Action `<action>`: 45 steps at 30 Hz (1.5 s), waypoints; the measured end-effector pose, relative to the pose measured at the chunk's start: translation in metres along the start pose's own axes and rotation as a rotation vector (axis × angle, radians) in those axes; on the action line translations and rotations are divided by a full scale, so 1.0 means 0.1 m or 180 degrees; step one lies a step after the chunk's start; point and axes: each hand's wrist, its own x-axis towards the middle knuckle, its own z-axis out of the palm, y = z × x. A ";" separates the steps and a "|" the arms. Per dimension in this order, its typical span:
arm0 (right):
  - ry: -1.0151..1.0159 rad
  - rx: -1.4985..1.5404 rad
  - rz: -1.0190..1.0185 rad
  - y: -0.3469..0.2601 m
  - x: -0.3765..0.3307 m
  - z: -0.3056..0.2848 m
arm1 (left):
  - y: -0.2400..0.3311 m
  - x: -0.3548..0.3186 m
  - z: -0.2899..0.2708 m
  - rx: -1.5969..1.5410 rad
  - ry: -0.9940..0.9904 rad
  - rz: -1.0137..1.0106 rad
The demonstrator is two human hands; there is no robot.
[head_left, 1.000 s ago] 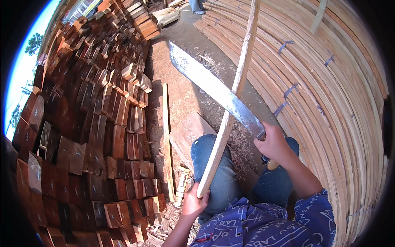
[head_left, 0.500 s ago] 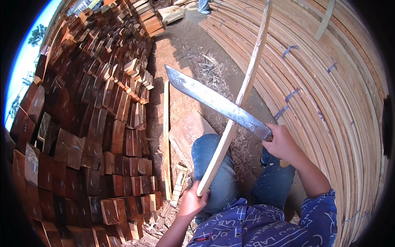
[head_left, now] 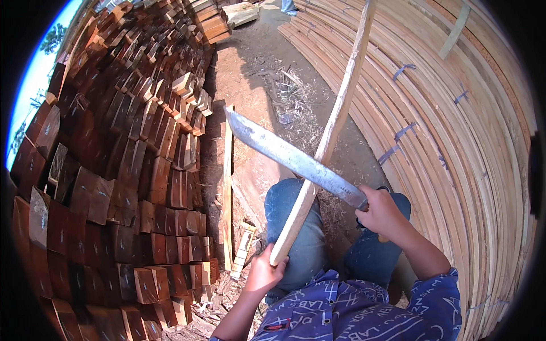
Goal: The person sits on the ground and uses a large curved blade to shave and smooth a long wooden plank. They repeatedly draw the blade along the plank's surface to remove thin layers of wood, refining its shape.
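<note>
My left hand [head_left: 266,269] is closed round the near end of a long pale wooden pole [head_left: 302,206], beside my left knee. The pole slants up and away to the right, past the top of the view. In my right hand [head_left: 376,209] I grip a machete [head_left: 284,156] by its handle, mostly hidden in my fist. Its broad, worn steel blade points to the far left and lies across the pole, above my knees. Whether the edge bites into the wood I cannot tell.
A tall stack of reddish-brown timber blocks [head_left: 122,187] rises on the left. Long pale strips [head_left: 409,113] tied in bundles lie along the right. A thin lath [head_left: 228,193] and wood chips [head_left: 210,318] lie on the ground. Another person's leg [head_left: 288,7] shows at the far edge.
The machete has come nearer to me and slid down along the pole, its tip now lower. My right hand moved back and slightly left; my left hand keeps hold of the pole.
</note>
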 end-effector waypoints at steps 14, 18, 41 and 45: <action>0.0246 -0.0058 0.0198 -0.09 0.12 -0.05 | 0.07 -0.04 -0.04 0.0042 0.0005 0.0002; 0.0589 0.0555 0.0457 -0.18 0.26 -0.13 | -0.03 -0.03 0.01 0.0180 0.0094 0.0119; 0.0442 0.0520 0.0411 -0.10 0.13 -0.07 | 0.01 -0.01 0.03 0.0124 -0.0011 -0.0031; 0.0073 0.0141 0.0209 -0.02 -0.01 -0.04 | -0.03 0.00 -0.04 0.0264 -0.0251 0.0016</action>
